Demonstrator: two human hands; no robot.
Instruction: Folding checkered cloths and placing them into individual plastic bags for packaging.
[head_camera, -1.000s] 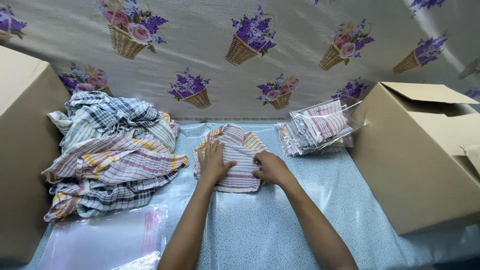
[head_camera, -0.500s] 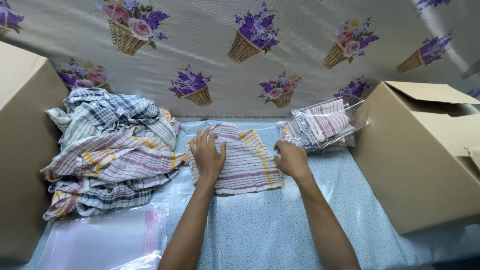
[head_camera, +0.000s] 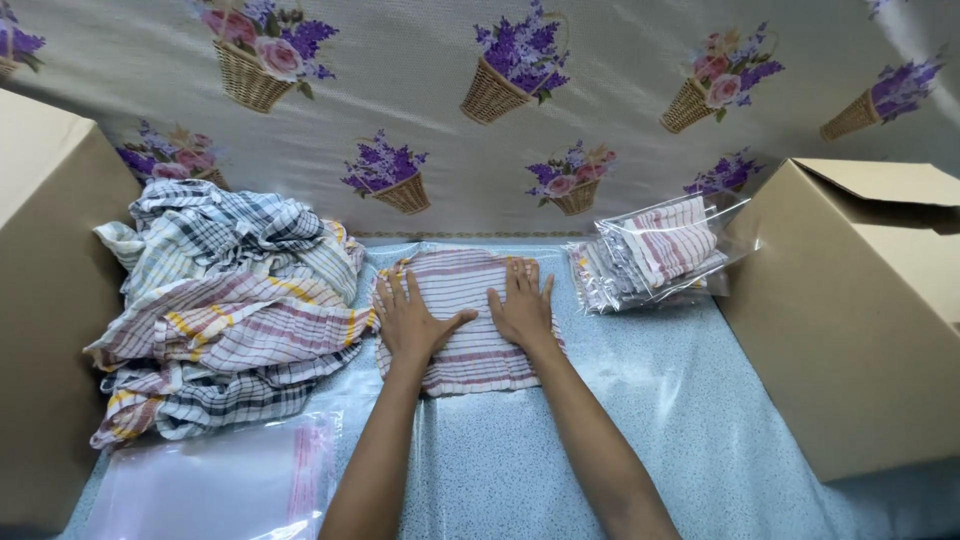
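Both hands lie flat, palms down, fingers spread, on a folded red-striped cloth (head_camera: 462, 320) in the middle of the worktop (head_camera: 620, 420); neither grip is closed on anything. The left hand (head_camera: 410, 322) presses the cloth's left half, the right hand (head_camera: 522, 308) its right half, thumbs nearly meeting between them. Just left of the left hand sits a loose pile of checked and striped cloths (head_camera: 225, 310), touching the folded cloth's edge. Below that pile, near the left forearm, lie clear plastic bags (head_camera: 215, 485). Right of the right hand rest bagged cloths (head_camera: 655, 255), and beyond them an open cardboard box (head_camera: 860, 320).
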